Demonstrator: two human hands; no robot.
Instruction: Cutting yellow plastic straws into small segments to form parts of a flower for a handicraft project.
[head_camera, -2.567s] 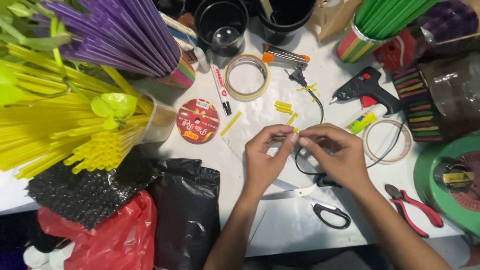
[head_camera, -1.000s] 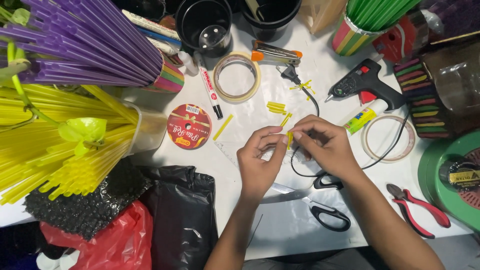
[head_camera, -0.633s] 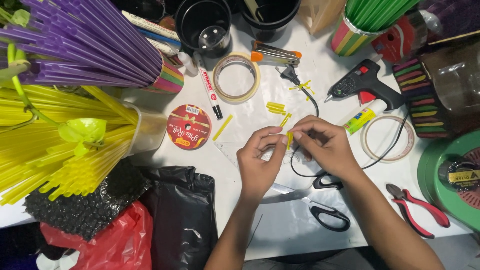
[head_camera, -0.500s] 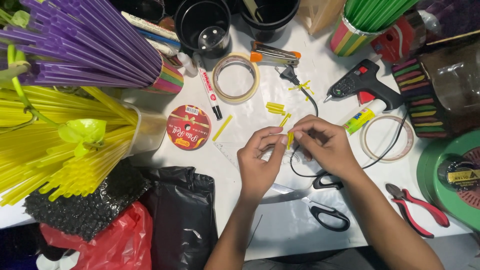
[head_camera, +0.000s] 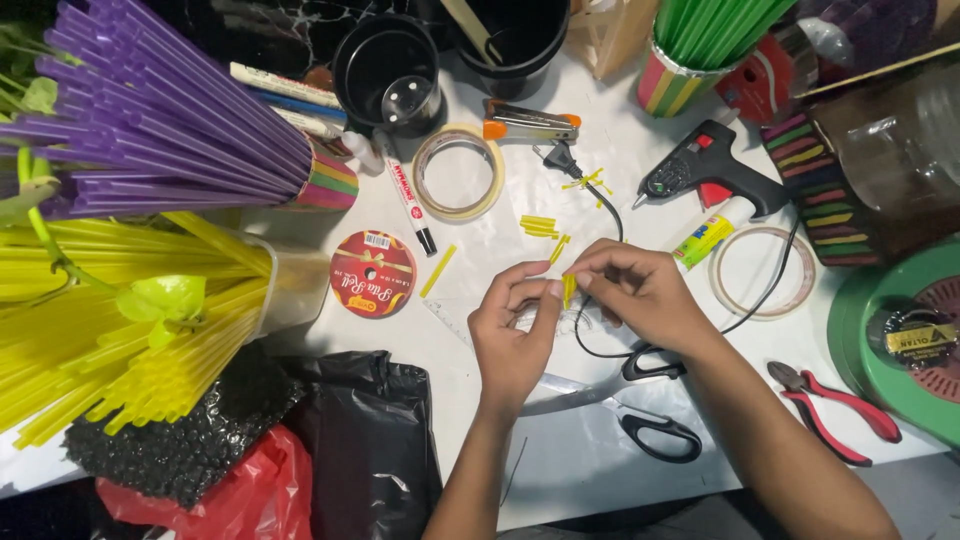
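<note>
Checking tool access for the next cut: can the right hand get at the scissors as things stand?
Probably yes. The scissors lie on the white table just below the right hand, black handles uncovered. Only the black cord runs close by. Both the right and the left hand now pinch a yellow straw piece.

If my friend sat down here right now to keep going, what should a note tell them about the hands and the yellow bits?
Left hand: fingertips pinch a small yellow straw piece.
Right hand: fingertips pinch the same piece from the other side, above the white table.
Cut yellow straw pieces lie just behind the hands; one more yellow piece lies near the red ribbon roll.
Scissors lie flat under the right wrist, in neither hand. Glue gun rests at the right, its black cord looping past the hands.
Done: several short pieces are cut. Left: a big bundle of long yellow straws is uncut.
</note>
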